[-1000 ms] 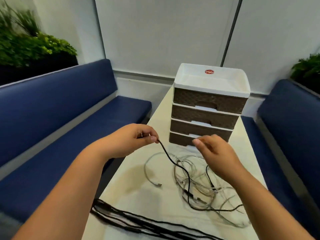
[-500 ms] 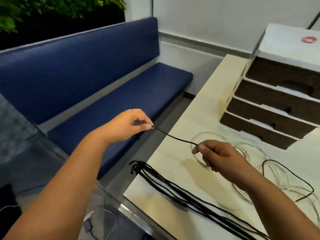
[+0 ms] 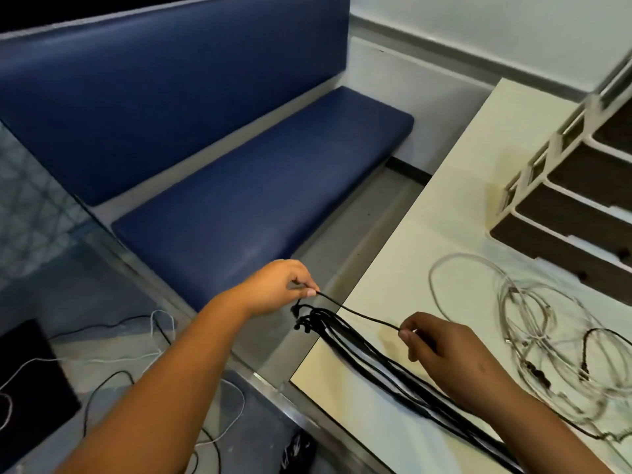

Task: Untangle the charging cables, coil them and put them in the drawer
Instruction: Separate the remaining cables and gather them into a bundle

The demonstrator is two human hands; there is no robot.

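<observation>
A thin black cable (image 3: 359, 314) is pinched at one end by the left hand (image 3: 280, 289), held out past the table (image 3: 444, 213) edge, and further along by the right hand (image 3: 444, 357). Beneath it, straightened black cables (image 3: 393, 371) are laid across the table's corner. A tangle of pale cables (image 3: 533, 336) is spread just right of the hands, before the brown drawer unit (image 3: 581, 206).

No text, label or number can be read anywhere.

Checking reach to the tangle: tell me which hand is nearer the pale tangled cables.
Right. The right hand pinches the black cable over the table, just left of the pale tangled cables. The left hand holds its end beyond the table's edge, farther away.
</observation>
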